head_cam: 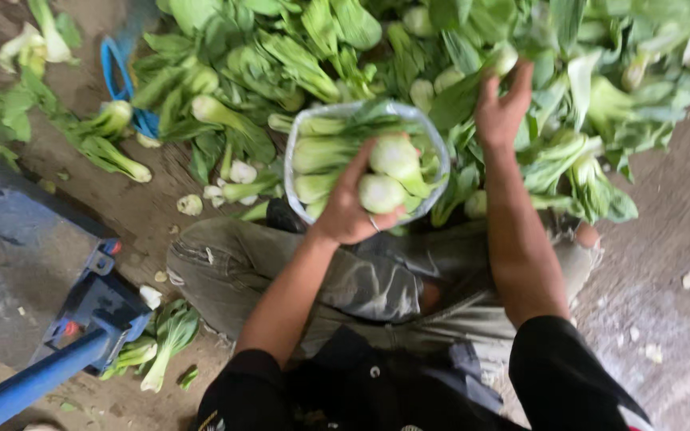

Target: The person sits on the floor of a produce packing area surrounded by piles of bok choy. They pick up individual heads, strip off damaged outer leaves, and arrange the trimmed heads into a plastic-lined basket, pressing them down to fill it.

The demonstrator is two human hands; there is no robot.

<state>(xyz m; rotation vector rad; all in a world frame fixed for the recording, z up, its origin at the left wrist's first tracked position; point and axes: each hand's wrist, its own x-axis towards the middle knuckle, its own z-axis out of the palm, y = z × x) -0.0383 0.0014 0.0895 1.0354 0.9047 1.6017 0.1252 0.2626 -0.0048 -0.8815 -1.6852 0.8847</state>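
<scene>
A blue metal frame (pixel 81 319) angles across the ground well out to the side of the left hand, with a few loose heads of bok choy (pixel 161 339) lying just beside it on the dirt floor (pixel 664 239). Farther up, beyond that hand, scattered green stalks and a blue strap (pixel 117 80) lie at the edge of a large heap of bok choy (pixel 297 56). The left hand (pixel 349 209) is clenched around two pale-stemmed bok choy heads (pixel 389 172), holding them at the mouth of a clear plastic bag (pixel 297 136) that sits just ahead of the person's knees, already holding several heads lying side by side. The bag touches the heap behind it. To its other side, the right hand (pixel 503 108) reaches up into the pile, fingers spread and closing on a leafy head of bok choy (pixel 498 57), its grip partly hidden among the leaves.
</scene>
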